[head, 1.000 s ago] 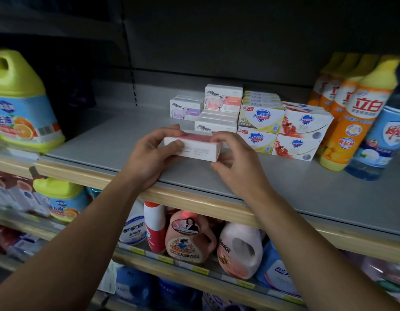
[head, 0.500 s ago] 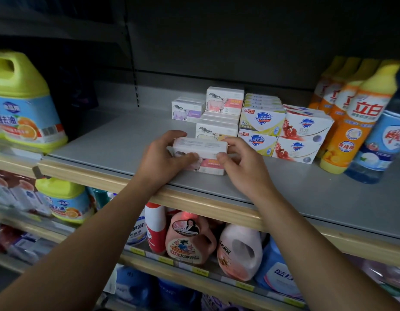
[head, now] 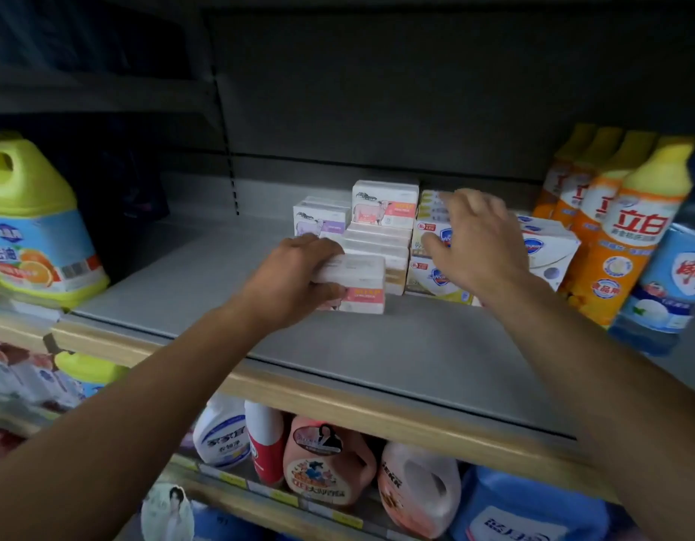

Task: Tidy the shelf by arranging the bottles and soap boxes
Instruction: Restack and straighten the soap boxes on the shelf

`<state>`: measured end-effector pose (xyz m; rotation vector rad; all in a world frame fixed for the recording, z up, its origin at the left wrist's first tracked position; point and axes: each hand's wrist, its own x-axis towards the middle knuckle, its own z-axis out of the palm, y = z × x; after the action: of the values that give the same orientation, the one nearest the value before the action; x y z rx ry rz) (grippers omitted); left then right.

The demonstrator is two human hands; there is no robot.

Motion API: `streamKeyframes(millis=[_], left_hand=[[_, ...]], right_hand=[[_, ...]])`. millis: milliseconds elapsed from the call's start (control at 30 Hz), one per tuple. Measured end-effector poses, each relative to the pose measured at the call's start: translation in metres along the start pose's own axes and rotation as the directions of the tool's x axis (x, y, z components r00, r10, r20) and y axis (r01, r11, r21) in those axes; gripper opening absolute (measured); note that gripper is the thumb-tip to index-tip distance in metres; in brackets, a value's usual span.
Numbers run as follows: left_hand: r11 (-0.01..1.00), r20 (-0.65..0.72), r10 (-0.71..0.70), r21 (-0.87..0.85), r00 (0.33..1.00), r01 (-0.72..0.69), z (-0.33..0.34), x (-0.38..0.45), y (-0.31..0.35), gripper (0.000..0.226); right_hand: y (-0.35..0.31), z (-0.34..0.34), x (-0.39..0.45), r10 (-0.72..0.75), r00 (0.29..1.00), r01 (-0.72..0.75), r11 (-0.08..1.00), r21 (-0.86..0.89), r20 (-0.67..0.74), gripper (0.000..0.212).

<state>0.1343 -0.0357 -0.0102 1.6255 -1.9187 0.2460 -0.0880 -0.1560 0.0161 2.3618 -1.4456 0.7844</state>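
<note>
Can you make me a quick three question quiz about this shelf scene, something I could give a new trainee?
1. True or false: the left hand grips a white soap box with a pink label that stands on the grey shelf.
2. Which hand holds nothing? A) left hand B) right hand C) neither
3. Fill in: the orange dish soap bottles with yellow caps stand at the ___ end of the shelf.

Key
1. True.
2. B: its fingers are spread, reaching toward the stacked Safeguard boxes.
3. Right, beside a blue bottle.
</note>
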Motion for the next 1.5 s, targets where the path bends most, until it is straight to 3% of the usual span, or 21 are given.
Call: streamKeyframes(millis=[100,200,467,800,1033,1200,1333,1500], left_hand=[[1.000,-0.082,-0.005,-0.002,0.997,0.004,-0.005,0.030,-0.004,0.044],[0.999,-0.138,-0.030,0.007,0.990,0.031,0.002,0.068,-0.010,0.045],[0.992,-0.056,-0.118,0.035,0.991,0.120,0.068,0.147,-0.027,0.050],[0.996,-0.048,-0.059,0.060,0.997,0.062,0.085,0.158,-0.035,0.049],[0.993,0.045,-0.096,0.075,0.994,0.093,0.068,0.154,-0.030,0.051],[0.984,-0.058,-0.176,-0.025,0.983,0.175,0.032,0.114,-0.040,0.045],[0.963,0.045,-0.268,-0.012,0.962,0.269,0.012,0.058,-0.075,0.038],[0.932,0.189,-0.357,0.131,0.915,0.337,-0.007,0.000,-0.128,0.051]], right_hand=[[0.010,0.014,0.003,-0.005,0.996,0.017,0.992,-0.127,0.094,0.058],[0.013,0.028,-0.002,-0.022,1.000,0.021,0.987,-0.157,-0.006,0.051],[0.015,0.040,-0.002,-0.018,0.995,0.007,0.993,-0.118,-0.097,0.049],[0.016,0.040,-0.001,-0.013,0.995,0.002,0.994,-0.110,-0.096,0.048],[0.014,0.032,0.000,-0.001,1.000,-0.002,0.990,-0.138,-0.025,0.051],[0.006,0.020,0.006,0.031,0.998,-0.020,0.986,-0.164,0.063,0.056],[-0.013,0.009,0.017,0.043,0.998,-0.035,0.987,-0.157,0.052,0.056],[-0.075,0.017,0.032,-0.124,0.992,0.122,0.983,0.140,0.005,0.045]])
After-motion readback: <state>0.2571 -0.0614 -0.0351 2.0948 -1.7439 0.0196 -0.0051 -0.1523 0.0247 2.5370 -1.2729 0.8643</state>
